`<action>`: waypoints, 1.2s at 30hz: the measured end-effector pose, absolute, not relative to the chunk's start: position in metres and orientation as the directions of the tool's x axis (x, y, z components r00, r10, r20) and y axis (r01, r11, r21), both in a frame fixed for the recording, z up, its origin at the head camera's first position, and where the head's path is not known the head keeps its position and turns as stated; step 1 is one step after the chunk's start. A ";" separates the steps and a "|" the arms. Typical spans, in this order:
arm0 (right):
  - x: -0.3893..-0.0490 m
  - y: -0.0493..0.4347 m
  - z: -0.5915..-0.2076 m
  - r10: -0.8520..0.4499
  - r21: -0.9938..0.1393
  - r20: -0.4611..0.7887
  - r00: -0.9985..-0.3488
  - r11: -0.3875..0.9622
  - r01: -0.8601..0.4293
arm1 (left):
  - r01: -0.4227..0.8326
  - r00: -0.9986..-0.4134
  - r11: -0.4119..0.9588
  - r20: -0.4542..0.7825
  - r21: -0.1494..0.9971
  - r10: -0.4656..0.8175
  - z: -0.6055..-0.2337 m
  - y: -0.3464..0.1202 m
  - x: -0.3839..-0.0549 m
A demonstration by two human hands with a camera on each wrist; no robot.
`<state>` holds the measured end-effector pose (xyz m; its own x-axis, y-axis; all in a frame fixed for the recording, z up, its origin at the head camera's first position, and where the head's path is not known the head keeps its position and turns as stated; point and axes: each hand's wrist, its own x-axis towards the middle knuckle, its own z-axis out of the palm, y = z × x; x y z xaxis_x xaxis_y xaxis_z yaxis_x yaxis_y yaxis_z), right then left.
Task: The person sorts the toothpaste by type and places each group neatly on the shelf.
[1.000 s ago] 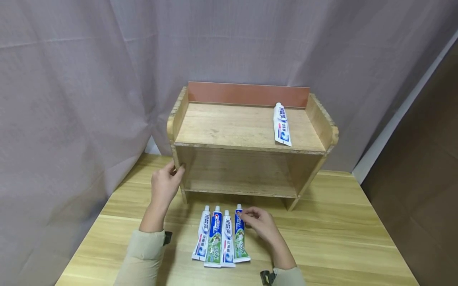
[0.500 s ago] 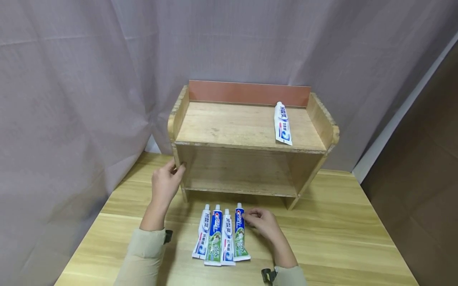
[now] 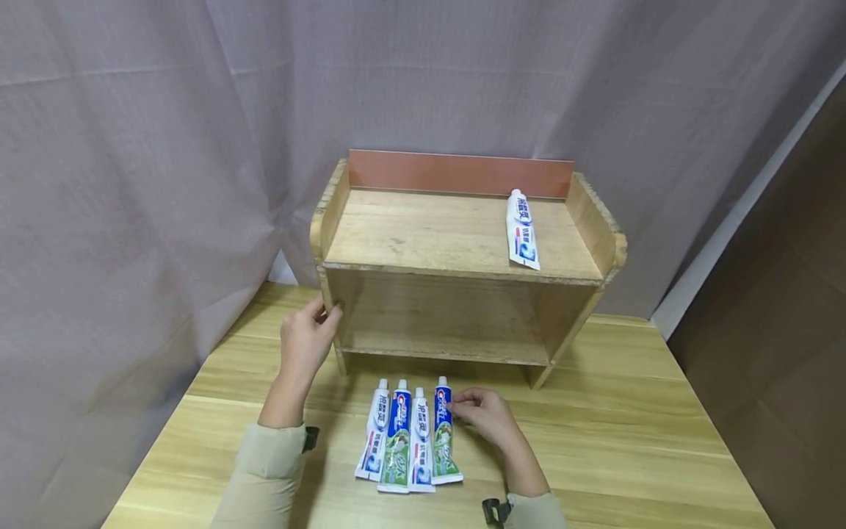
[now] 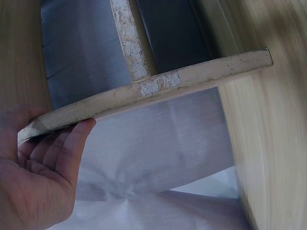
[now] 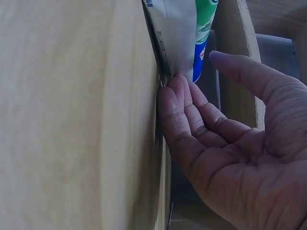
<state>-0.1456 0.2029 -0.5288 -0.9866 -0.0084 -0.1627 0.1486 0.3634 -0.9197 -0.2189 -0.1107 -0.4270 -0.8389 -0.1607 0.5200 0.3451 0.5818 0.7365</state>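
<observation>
My left hand [image 3: 305, 339] grips the left side panel of a small wooden shelf [image 3: 423, 231], fingers outside and thumb at its front edge. In the left wrist view, that panel's edge [image 4: 211, 72] lies between thumb and fingers. My right hand [image 3: 487, 415] is beside the rightmost toothpaste tube [image 3: 443, 433], blue and green with a white cap. In the right wrist view, the fingertips [image 5: 169, 103] are right at the tube's side [image 5: 177, 33], with the thumb held apart. Left of it lie a white toothpaste tube [image 3: 421, 444], a blue-green one [image 3: 398, 437] and another white one [image 3: 375, 433].
Another white toothpaste tube [image 3: 522, 231] lies on the shelf's upper board, toward the right. The shelf has a lower board [image 3: 443, 323] and stands at the back of the wooden table [image 3: 628, 426]. A grey curtain [image 3: 436, 73] hangs behind; a brown panel [image 3: 773, 294] stands at the right.
My right fingertips have drawn slightly right and nearer me, from over the upper part of the rightmost toothpaste tube to its right edge. My left hand and the tubes have stayed in place.
</observation>
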 end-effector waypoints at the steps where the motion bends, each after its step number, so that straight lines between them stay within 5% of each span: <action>1: -0.146 0.203 -0.528 -0.009 -0.919 -0.164 -0.986 0.365 0.149 | 0.345 -0.840 0.581 0.519 0.737 -0.160 -0.427 -0.111 -0.219; 36: -0.136 0.202 -0.522 -0.125 -0.820 -0.149 -0.981 0.570 0.051 | 0.350 -0.836 0.581 0.525 0.735 -0.160 -0.427 -0.110 -0.219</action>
